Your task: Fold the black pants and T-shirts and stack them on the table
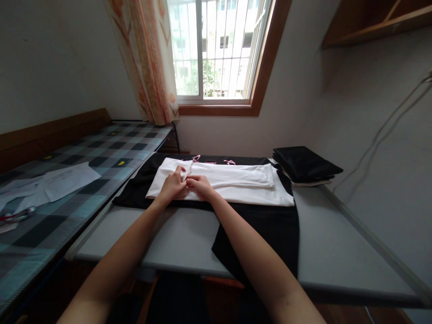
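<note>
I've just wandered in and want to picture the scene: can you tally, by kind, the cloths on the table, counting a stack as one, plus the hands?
White folded cloth: 1
Black spread cloth, partly under the white, seemingly one piece: 1
Stack of folded cloths, black on top, layers not clearly countable: 1
Hands, left hand and right hand: 2
Total: 5
</note>
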A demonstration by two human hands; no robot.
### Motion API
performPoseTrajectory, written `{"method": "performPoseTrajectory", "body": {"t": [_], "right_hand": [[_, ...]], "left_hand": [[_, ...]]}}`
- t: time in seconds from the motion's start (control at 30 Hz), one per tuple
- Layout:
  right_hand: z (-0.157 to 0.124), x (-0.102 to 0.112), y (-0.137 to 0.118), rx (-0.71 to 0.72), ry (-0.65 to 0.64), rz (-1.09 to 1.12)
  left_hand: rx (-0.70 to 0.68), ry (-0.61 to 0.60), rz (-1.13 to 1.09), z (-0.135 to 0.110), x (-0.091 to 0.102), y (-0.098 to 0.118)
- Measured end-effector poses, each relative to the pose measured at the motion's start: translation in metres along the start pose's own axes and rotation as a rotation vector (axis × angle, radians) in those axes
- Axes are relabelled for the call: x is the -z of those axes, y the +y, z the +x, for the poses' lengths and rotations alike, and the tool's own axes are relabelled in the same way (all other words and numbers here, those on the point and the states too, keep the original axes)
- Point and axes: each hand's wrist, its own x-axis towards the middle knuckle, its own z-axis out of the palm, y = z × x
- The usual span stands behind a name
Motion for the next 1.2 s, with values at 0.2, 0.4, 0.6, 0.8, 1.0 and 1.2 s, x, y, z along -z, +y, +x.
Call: {"method": "performPoseTrajectory", "body": {"t": [0.2, 0.4, 0.6, 0.8, 1.0, 1.2], "right_hand": [[-0.001, 0.000, 0.000, -0.039, 0.016, 0.054], [0.004, -0.003, 0.002, -0.071, 0.055, 0.172], [0.006, -0.002, 0.005, -0.062, 0.064, 0.166], [0.008, -0.001, 0.010, -0.034, 0.045, 0.117], [0.007, -0.001, 0.011, -0.026, 0.044, 0.105], [0.006, 0.000, 0.009, -0.017, 0.033, 0.100]], "left_hand": [[-0.176, -0.070, 0.042, 0.001, -0.002, -0.002], [-0.176, 0.028, 0.274, -0.005, 0.001, 0.006], [-0.095, 0.040, 0.362, -0.006, 0.000, 0.011], [-0.074, 0.039, 0.388, -0.007, 0.002, 0.012], [-0.224, -0.023, 0.365, -0.004, 0.001, 0.005], [-0.197, -0.039, 0.211, 0.001, 0.000, -0.002]]}}
